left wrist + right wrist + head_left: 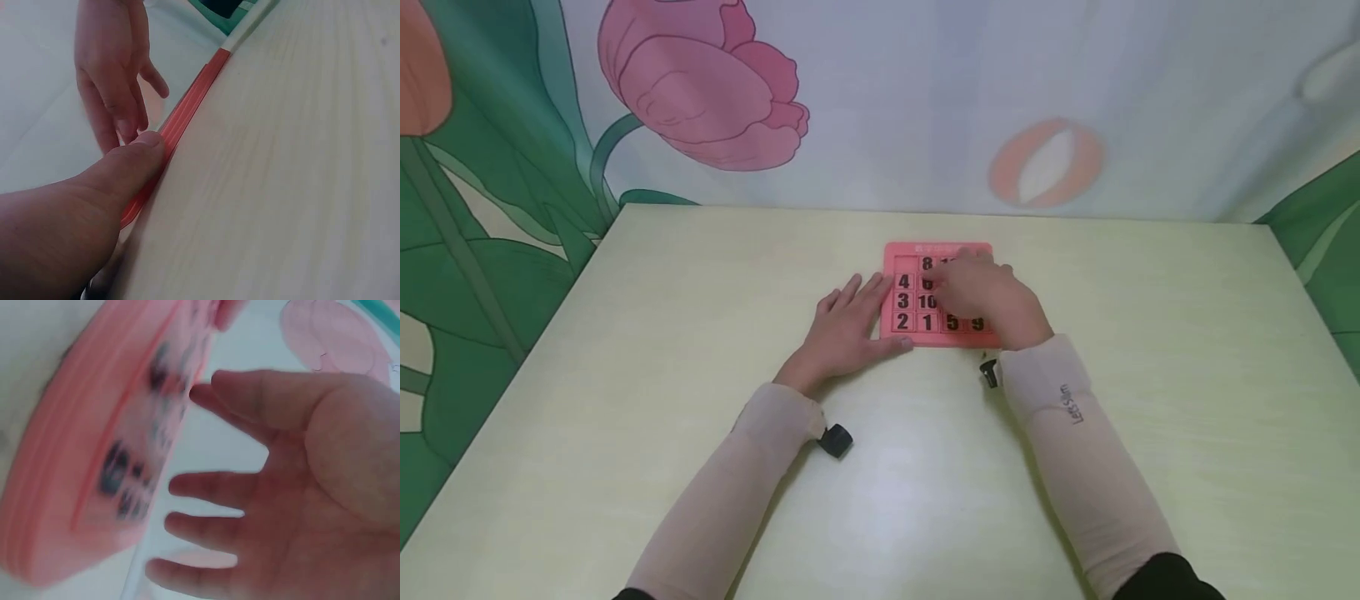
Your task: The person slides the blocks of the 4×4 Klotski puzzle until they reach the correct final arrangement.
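A pink number slide puzzle (942,340) lies flat on the table, its square tiles printed with black numbers. Its top-left cell has no tile; 4, 3 and 2 run down the left column below. My left hand (844,333) rests at the puzzle's left side, fingers straight, with the thumb along the bottom edge. In the left wrist view that thumb (125,165) touches the pink frame. Over the upper right tiles is my right hand (988,292), hiding several of them. The right wrist view shows its fingers (212,490) spread and slightly bent, holding nothing.
The pale wood-grain table (715,275) surrounds the puzzle. Behind its far edge hangs a cloth (910,100) printed with large flowers and leaves. Small black devices sit at both wrists, beside the light sleeves (730,492).
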Motion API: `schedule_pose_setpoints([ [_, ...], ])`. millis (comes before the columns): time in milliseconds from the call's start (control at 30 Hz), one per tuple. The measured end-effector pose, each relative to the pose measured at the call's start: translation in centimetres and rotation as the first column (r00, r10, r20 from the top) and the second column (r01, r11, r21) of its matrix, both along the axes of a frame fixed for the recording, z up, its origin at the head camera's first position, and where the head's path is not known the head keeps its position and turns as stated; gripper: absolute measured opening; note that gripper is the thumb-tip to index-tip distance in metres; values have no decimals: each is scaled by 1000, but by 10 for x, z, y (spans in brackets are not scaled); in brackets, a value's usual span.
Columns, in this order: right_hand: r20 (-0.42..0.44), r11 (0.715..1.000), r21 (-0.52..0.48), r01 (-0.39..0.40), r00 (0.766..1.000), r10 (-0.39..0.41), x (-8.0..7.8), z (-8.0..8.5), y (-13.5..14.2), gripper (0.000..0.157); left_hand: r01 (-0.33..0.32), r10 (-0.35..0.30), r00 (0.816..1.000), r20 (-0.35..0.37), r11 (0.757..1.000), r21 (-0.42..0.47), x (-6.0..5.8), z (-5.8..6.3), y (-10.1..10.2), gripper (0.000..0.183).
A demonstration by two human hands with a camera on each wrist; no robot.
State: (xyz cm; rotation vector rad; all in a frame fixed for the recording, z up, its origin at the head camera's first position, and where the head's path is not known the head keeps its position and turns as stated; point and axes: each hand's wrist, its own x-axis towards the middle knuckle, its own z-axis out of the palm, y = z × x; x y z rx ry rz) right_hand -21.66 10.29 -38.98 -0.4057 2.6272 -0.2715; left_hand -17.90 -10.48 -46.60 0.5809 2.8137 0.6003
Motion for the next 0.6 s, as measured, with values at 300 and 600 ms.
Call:
schedule_pose_setpoints([
  [300, -24, 1000, 7, 1, 1000, -1, 8, -7, -17, 56, -5, 5, 1000, 0, 1000, 16, 1, 2, -1, 98],
  [600, -39, 1000, 15, -13, 999, 14, 7, -16, -20, 57, -11, 11, 1000, 6, 1000, 13, 2, 0, -1, 99],
])
